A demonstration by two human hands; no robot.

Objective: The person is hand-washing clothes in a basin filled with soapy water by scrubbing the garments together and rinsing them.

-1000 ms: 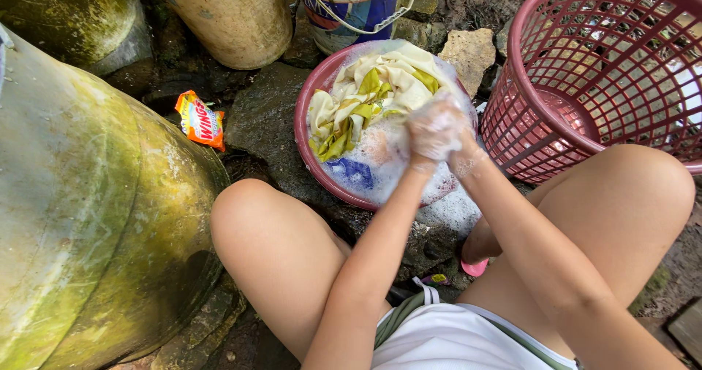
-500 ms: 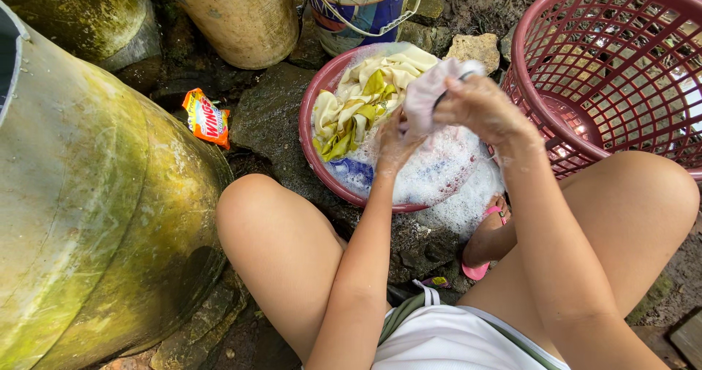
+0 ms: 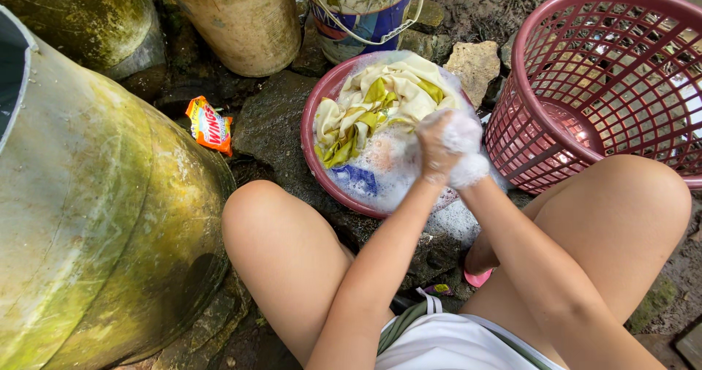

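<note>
Both the left hand [image 3: 436, 147] and right hand [image 3: 468, 167] (sudsy) clench a white cloth [image 3: 462, 132] over the basin [image 3: 313, 114].

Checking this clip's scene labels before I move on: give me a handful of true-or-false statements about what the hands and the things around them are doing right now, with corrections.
1. Both hands meet over the round basin. True: the left hand and right hand press together, covered in suds.
2. The red laundry basket sits left of the basin. False: it stands to the right.
3. Cream and yellow cloth lies in the basin. True.
4. The basin holds no foam. False: white suds cover much of it.
5. An orange sachet lies on the ground left of the basin. True.
</note>
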